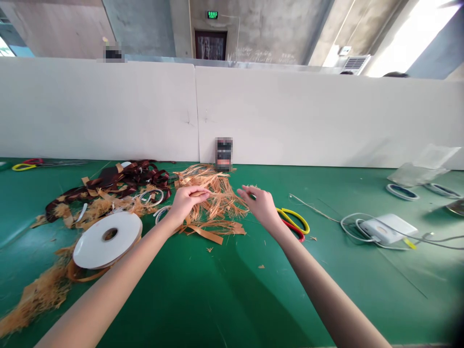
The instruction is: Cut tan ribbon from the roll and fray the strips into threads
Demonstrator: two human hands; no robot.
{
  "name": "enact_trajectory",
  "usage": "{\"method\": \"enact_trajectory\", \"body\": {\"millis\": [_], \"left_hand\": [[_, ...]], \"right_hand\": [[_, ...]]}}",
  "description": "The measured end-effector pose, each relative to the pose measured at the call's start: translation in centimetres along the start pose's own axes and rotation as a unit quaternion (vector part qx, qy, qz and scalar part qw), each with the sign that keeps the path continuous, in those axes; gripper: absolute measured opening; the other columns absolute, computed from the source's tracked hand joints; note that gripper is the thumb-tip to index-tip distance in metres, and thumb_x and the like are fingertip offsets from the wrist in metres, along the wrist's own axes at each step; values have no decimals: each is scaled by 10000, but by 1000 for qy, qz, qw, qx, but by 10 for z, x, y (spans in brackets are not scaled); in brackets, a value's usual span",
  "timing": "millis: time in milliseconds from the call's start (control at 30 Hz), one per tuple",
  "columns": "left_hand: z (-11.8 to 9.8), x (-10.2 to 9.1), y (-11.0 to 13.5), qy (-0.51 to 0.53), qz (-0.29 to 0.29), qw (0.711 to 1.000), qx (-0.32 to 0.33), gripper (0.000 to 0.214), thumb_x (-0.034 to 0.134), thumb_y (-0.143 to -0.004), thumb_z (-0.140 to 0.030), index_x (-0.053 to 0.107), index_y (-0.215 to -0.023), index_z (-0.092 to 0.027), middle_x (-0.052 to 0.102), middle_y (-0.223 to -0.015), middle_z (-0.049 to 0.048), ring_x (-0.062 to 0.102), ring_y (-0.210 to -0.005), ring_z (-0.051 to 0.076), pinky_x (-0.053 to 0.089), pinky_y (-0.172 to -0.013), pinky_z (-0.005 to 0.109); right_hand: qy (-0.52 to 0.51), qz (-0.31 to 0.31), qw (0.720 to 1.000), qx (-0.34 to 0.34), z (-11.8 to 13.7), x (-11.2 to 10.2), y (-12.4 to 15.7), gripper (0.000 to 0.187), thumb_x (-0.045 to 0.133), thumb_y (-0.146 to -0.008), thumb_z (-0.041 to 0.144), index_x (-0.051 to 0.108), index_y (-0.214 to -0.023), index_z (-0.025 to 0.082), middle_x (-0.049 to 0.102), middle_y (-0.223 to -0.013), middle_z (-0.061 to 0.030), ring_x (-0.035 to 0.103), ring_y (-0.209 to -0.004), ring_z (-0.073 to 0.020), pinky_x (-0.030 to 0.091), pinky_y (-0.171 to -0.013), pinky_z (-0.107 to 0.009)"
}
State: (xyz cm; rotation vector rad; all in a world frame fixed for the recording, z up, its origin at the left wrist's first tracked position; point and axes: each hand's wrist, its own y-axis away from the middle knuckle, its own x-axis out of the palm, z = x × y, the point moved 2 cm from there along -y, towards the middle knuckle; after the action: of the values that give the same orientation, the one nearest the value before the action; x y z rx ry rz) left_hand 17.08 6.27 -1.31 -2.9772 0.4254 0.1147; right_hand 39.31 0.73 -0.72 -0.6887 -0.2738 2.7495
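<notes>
A loose heap of shredded tan ribbon fibres (pixel 213 205) lies in the middle of the green work mat (pixel 203 295). My left hand (pixel 186 203) is over the heap, its fingers pinched on a thin tan strand. My right hand (pixel 259 207) hovers at the heap's right side, its fingers apart and holding nothing I can make out. Just right of that hand are scissors with yellow and red handles (pixel 293 223). A wide white ribbon roll (pixel 107 239) lies left of my left wrist, and a tangle of dark red ribbon (pixel 123 181) lies behind it.
A white partition (pixel 290 116) runs along the mat's far edge. On the right lie a white power adapter with cables (pixel 386 228), several ring-shaped rolls (pixel 401 192) and a clear plastic sheet (pixel 416 174). Yellow-handled scissors (pixel 23 166) lie far left.
</notes>
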Motion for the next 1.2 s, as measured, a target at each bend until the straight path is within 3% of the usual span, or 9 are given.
{"method": "enact_trajectory", "body": {"millis": [167, 367, 500, 667, 767, 867, 967, 1067, 1200], "left_hand": [[4, -7, 0, 32, -38, 998, -35, 221, 779, -589, -301, 735, -763, -172, 732, -793, 54, 661, -798, 225, 499, -731, 321], [22, -5, -3, 72, -19, 995, -64, 218, 804, -554, -287, 725, -706, -151, 691, -688, 42, 613, -652, 169, 464, -597, 257], [29, 0, -5, 146, -44, 986, -67, 221, 784, -582, -258, 687, -745, -146, 671, -707, 24, 619, -670, 153, 495, -654, 260], [15, 12, -4, 274, -16, 958, -81, 83, 664, -695, -197, 632, -759, -154, 690, -877, 55, 659, -811, 163, 520, -836, 337], [6, 18, -2, 321, 2, 942, -98, 42, 609, -716, -130, 603, -741, -162, 674, -800, 44, 659, -787, 159, 536, -800, 327], [4, 24, -1, 343, 13, 931, -122, 92, 594, -704, -73, 591, -696, -164, 630, -679, 23, 640, -676, 140, 545, -661, 270], [10, 28, 0, 350, 20, 926, -142, 126, 607, -697, -32, 595, -664, -153, 608, -627, 7, 596, -563, 104, 510, -548, 213], [17, 31, 3, 355, 27, 921, -157, 127, 618, -722, -28, 614, -671, -145, 630, -641, 7, 583, -531, 82, 506, -547, 194], [21, 31, 11, 351, 35, 919, -178, 105, 598, -811, -104, 662, -730, -126, 704, -764, 63, 658, -650, 116, 545, -649, 222]], "right_hand": [[-138, -25, 989, 46, -5, -14, -3, 462, 459, -847, 580, 415, -547, 232, 713, -876, -64, 617, -1039, -248, 476, -868, -375], [-523, -18, 849, 76, 2, -34, -7, 353, 493, -899, 326, 451, -562, 227, 699, -1036, -18, 623, -1039, -114, 519, -856, -233], [-479, 66, 866, 124, 8, -34, 0, 224, 468, -863, 280, 587, -694, 196, 719, -994, -56, 478, -438, -49, 383, -353, -170], [-252, 248, 918, 178, 8, -14, 16, 292, 473, -778, 314, 690, -840, 130, 748, -764, -107, 280, -353, -54, 146, -323, -207], [-154, 414, 884, 152, 9, -5, 25, 333, 478, -796, 329, 726, -774, 109, 596, -452, -16, 270, -362, -57, 145, -363, -203], [-236, 511, 819, 111, 19, -5, 32, 367, 442, -784, 316, 744, -748, 112, 438, -366, 36, 289, -351, -69, 178, -360, -207], [-403, 439, 798, 91, 35, -11, 31, 362, 465, -682, 232, 737, -911, 165, 615, -512, 5, 446, -390, -92, 343, -380, -209], [-474, 260, 841, 32, 46, -17, 24, 541, 500, -633, 130, 643, -1140, 252, 721, -1042, -15, 665, -877, -138, 525, -784, -269], [-261, 96, 960, -32, 35, -15, 14, 591, 668, -619, 125, 597, -1192, 254, 413, -1476, -33, 346, -1373, -244, 290, -1122, -420]]}}
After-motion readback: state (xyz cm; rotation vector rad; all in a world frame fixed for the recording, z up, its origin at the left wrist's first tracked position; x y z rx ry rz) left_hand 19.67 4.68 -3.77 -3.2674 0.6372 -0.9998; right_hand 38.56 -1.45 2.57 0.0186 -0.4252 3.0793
